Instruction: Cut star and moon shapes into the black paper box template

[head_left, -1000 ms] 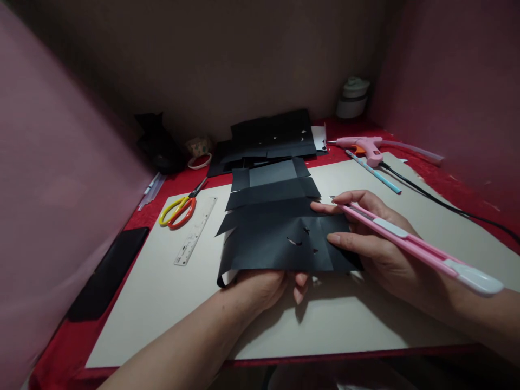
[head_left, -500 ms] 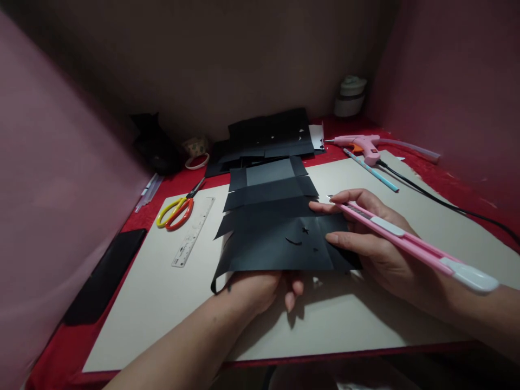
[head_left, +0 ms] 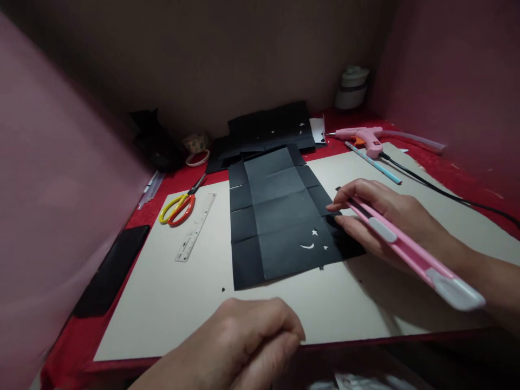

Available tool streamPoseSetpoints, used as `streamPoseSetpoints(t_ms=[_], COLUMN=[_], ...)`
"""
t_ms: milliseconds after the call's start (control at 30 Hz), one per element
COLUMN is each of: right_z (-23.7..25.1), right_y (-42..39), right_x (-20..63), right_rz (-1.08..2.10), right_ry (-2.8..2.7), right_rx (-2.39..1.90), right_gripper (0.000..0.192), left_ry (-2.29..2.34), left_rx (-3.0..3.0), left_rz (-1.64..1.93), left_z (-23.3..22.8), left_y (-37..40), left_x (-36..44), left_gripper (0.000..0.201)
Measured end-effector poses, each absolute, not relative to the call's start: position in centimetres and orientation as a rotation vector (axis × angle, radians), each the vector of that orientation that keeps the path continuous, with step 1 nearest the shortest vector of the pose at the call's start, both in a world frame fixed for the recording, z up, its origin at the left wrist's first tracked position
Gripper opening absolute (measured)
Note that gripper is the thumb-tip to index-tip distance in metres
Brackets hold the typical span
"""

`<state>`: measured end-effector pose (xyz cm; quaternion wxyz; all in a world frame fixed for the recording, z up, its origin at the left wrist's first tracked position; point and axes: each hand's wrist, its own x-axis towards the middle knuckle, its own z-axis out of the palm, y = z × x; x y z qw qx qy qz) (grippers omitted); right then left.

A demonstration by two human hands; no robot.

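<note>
Red-covered table (head_left: pixel 455 187) w/ a beige board (head_left: pixel 170 303) on top. On the board: creased black paper (head_left: pixel 280 216) at center, yellow/orange scissors (head_left: pixel 179 207) & clear ruler (head_left: pixel 195 227) to the left. Far right: pink glue gun (head_left: pixel 363 136), blue pencil (head_left: pixel 374 163). Black phone (head_left: pixel 108 277) near left.

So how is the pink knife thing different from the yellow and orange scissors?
The long pink plastic utility knife is held in the right hand, raised above the board; the yellow-and-orange-handled scissors lie flat on the cream board, untouched. The knife is one straight bar; the scissors have two loop handles. The knife looks longer, though it is nearer the camera. Both are cutting tools.
</note>
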<state>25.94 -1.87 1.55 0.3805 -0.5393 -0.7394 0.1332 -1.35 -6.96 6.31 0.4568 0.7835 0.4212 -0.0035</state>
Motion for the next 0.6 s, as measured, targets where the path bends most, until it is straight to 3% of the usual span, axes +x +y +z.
streamPoseSetpoints(t_ms=[100, 200, 300, 600], right_z=[0.6, -0.3, -0.6, -0.7], right_y=[-2.2, -2.3, -2.2, -2.3], right_x=[26.2, 26.6, 26.9, 27.0], right_rz=[0.265, 0.299, 0.288, 0.425], right_ry=[-2.023, -2.201, -2.302, -2.135], right_rx=[-1.151, -1.002, -0.991, -1.070], right_gripper=[0.018, 0.026, 0.028, 0.025], left_ry=[1.002, 1.002, 1.052, 0.920], left_rx=[2.205, 2.614, 2.935, 3.027], left_rz=[0.299, 0.392, 0.227, -0.111], left_z=[5.9, 4.5, 3.0, 2.9], left_y=[-5.6, -3.6, -2.0, 0.2], left_x=[-0.6, 0.6, 1.7, 3.5], left_gripper=[0.022, 0.028, 0.035, 0.033])
